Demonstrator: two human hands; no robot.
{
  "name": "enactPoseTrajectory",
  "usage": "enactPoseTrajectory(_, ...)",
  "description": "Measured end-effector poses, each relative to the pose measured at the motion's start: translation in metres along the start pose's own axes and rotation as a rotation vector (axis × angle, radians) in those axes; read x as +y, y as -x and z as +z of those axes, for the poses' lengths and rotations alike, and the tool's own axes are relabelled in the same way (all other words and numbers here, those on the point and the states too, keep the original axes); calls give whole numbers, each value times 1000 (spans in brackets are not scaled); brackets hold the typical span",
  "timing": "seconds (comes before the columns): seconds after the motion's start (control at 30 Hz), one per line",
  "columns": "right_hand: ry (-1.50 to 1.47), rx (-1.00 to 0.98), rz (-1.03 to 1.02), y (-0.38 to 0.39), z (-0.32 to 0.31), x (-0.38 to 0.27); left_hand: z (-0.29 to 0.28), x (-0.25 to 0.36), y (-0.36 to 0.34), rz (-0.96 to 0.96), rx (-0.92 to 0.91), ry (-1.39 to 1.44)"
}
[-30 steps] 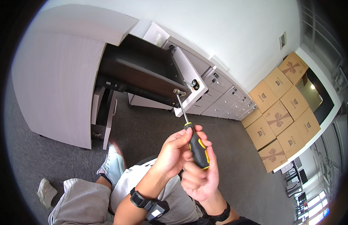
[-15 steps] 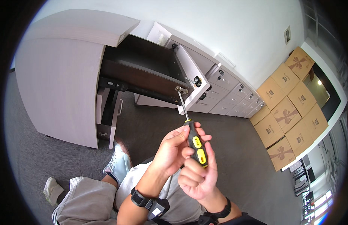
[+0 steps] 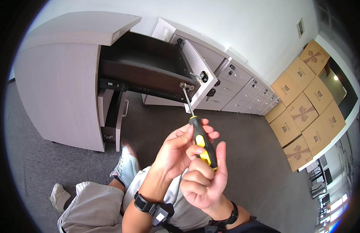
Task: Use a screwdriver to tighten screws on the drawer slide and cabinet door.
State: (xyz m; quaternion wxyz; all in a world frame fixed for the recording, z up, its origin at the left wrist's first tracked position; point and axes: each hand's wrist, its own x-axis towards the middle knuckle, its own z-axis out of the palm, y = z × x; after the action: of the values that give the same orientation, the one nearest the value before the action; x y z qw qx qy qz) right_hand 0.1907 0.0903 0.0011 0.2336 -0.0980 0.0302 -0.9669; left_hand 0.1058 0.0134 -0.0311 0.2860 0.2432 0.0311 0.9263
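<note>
Yellow-and-black screwdriver (image 3: 202,144) is clenched in your right hand (image 3: 203,180), your left hand (image 3: 176,149) pinching its handle; its tip meets the screw (image 3: 183,85) on the open drawer (image 3: 149,73). Angled shaft risks slipping off and stripping the head.

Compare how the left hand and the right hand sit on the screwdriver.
The left hand sits higher on the screwdriver, fingers pinching the upper part of the black-and-yellow handle; the right hand sits lower, cupping the butt end. The left hand's fingers are stretched out toward the handle; the right hand's are curled, with one raised beside it. The left wrist carries a bulky black device, the right a slim black band. Both touch the handle.
</note>
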Motion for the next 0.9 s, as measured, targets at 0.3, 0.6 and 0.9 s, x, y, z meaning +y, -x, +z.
enactPoseTrajectory(0.3,542,368,44,-1,-1,-11,2,9,-2,-123,420,-386)
enactPoseTrajectory(0.6,134,81,4,-9,-4,-2,4,11,0,-55,1,4)
enactPoseTrajectory(0.9,585,222,4,-4,-6,-14,16,12,-3,31,287,-518)
